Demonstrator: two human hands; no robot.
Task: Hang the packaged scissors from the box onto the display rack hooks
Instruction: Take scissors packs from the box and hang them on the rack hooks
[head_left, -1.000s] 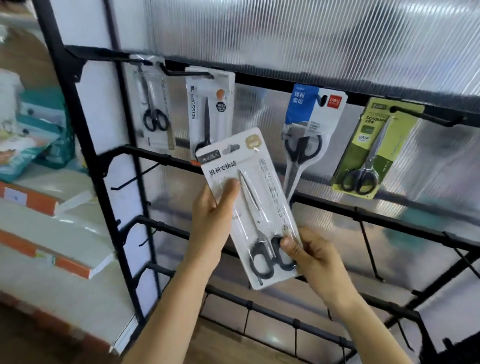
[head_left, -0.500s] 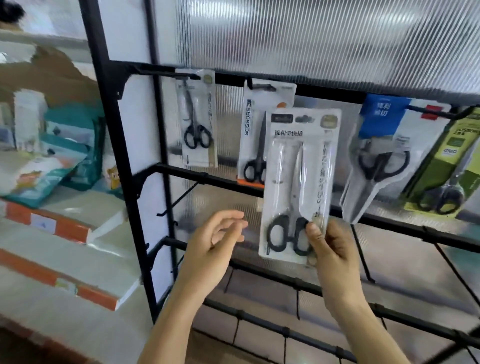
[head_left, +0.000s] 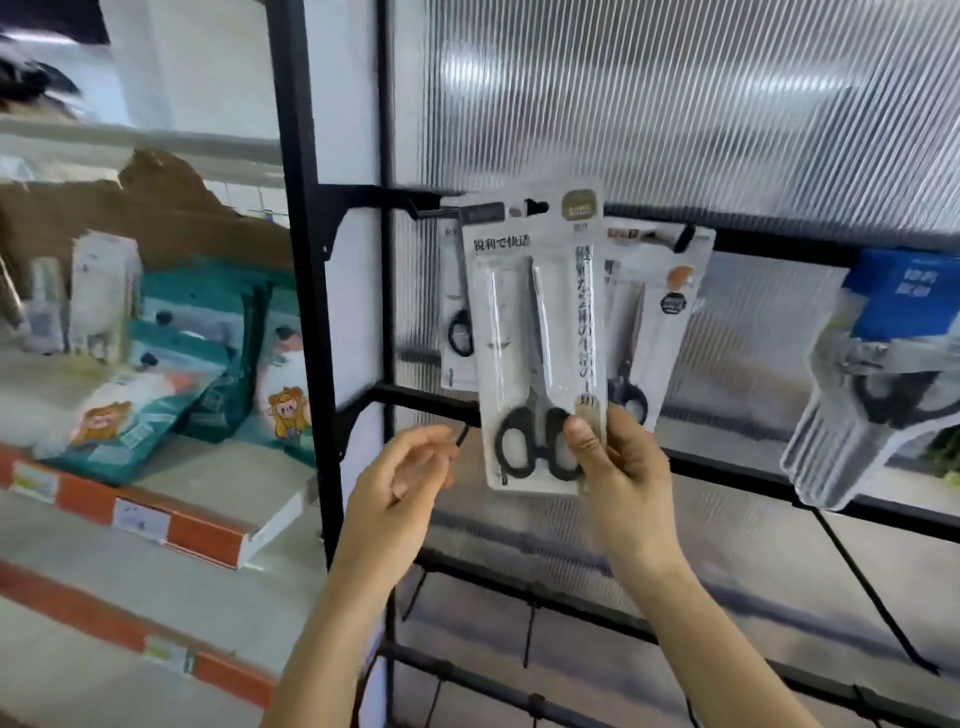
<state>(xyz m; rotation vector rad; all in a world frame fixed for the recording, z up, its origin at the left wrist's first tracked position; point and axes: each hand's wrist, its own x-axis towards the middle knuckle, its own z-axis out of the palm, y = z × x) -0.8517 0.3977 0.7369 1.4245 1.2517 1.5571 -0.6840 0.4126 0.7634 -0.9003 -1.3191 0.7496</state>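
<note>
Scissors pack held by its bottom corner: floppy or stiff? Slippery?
Probably stiff: the scissors pack stands near upright though the right hand pinches only its lower corner. Likely bottom-heavy: the handles sit low by the fingers. Its glossy front may be slick.

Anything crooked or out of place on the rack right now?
Only the blue-topped scissors pack at the far right: it hangs tilted, with its lower end swung left. Nothing looks damaged.

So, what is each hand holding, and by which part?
The right hand pinches the scissors pack at its lower right corner. The left hand holds nothing.
</note>
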